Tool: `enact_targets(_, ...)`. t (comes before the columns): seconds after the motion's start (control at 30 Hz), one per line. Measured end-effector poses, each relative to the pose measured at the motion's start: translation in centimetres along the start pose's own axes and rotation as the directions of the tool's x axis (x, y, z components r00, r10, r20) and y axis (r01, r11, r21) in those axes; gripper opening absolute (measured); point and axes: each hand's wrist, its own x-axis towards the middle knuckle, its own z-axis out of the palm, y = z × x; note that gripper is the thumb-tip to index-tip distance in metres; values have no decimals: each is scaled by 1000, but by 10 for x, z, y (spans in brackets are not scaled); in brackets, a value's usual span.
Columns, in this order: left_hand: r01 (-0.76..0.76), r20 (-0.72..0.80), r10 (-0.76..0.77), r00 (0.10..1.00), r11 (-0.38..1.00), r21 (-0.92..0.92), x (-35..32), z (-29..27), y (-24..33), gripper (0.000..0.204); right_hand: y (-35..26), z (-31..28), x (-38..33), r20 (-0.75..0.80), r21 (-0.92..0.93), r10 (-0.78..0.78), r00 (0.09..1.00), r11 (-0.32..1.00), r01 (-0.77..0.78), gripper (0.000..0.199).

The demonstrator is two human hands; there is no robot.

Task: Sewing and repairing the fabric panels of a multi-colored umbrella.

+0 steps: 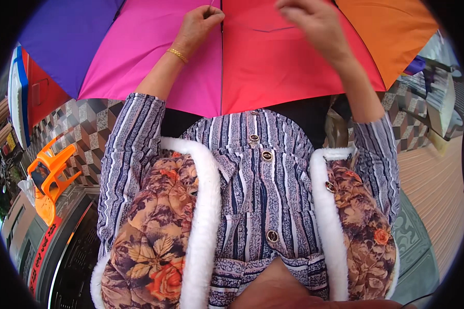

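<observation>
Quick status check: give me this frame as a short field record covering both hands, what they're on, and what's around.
Left hand: left hand, gold bracelet at the wrist, fingers pinched at the seam between pink and red panels
Right hand: right hand, blurred, fingers curled over the red panel; grip unclear
Object: open multicoloured fabric umbrella, with purple, pink, red and orange panels
Clothing: striped button shirt under floral vest with white fleece trim
Surroundings: orange plastic chair at left, patterned tile floor

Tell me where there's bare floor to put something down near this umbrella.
Free: the wooden planks on the right, and patterned tiles between the orange plastic chair and the striped sleeve. Crowded: the middle, where both hands work on the open multicoloured umbrella.
</observation>
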Motion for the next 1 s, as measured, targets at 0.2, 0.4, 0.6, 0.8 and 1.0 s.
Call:
enact_targets(0.2, 104, 24, -101, 995, 967, -231, -7, 12, 27, 10, 56, 92, 23, 153, -32, -28, 988, 999, 34, 25)
enact_targets(0.4, 105, -32, -119, 992, 949, -296, -7, 11, 30, 10, 55, 108, 38, -106, 153, 184, 977, 974, -167, 24)
enact_targets(0.6, 107, -98, -145, 985, 941, -321, -2, 13, 16, 11, 57, 93, 23, -128, 769, 505, 853, 594, -236, 11)
enact_targets(0.8, -224, -56, 253, 966, 924, 311, -3, 12, -4, 12, 122, -46, 10, -336, 924, 434, 836, 323, 204, 7)
enact_targets(1.0, -359, 70, 463, 883, 572, 738, -5, 11, -7, 17, 126, -128, -49, -327, 943, 465, 823, 106, 315, 9)
